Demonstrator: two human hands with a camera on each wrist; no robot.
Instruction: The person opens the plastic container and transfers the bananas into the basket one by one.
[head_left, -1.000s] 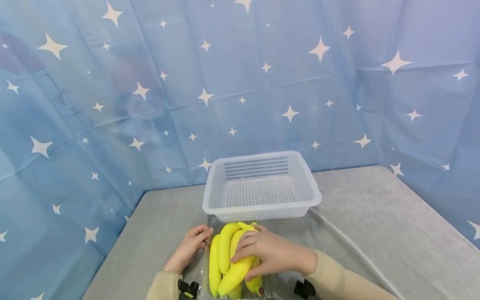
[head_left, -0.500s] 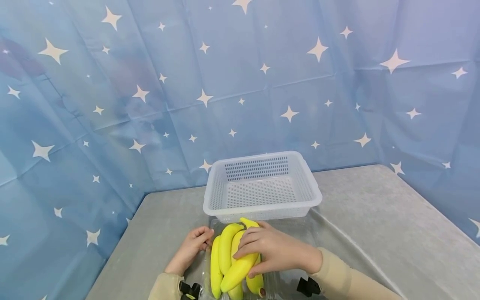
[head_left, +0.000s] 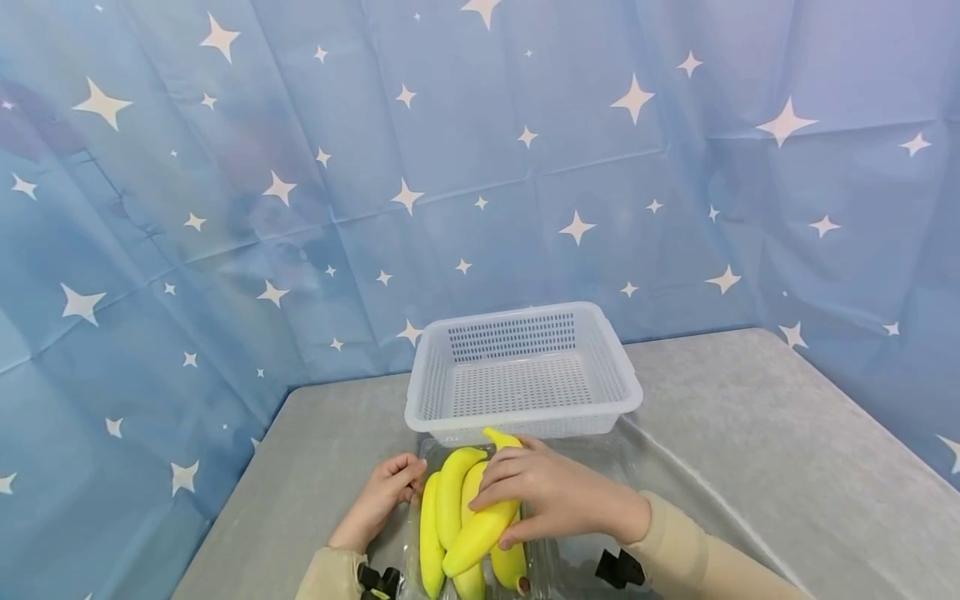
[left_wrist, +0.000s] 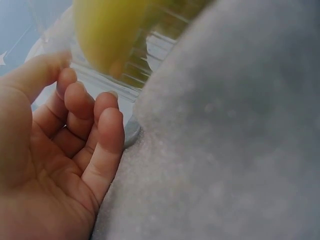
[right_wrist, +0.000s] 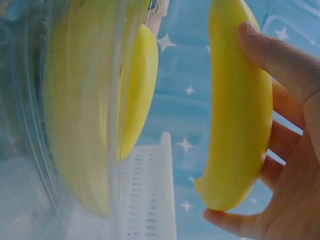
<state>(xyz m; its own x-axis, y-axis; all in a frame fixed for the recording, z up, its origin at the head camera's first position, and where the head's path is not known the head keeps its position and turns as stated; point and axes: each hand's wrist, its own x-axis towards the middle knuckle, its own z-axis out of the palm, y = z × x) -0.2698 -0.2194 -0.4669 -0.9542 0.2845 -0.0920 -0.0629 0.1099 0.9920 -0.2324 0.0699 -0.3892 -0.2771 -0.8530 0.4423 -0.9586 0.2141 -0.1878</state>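
My right hand [head_left: 551,492] grips a yellow banana [head_left: 480,533] from above. In the right wrist view, that banana [right_wrist: 237,110] lies between thumb and fingers, apart from the clear plastic wall beside it. Several more bananas [head_left: 452,492] rest side by side in a clear plastic box [right_wrist: 30,150], under and left of the held one. At the box's left edge, my left hand [head_left: 386,492] pinches the rim between thumb and forefinger; the left wrist view shows the other fingers of this hand [left_wrist: 65,150] curled beside the wall.
Behind the box stands a white perforated basket [head_left: 522,421] with nothing in it. A grey cloth covers the table [head_left: 735,417]. Blue curtain [head_left: 480,167] with white stars hangs around the back and sides. Black wrist mounts [head_left: 618,569] sit at both sleeves.
My right hand has moved slightly up and to the right with the banana, whose stem end now shows farther above the others. The left hand stays at the box rim.
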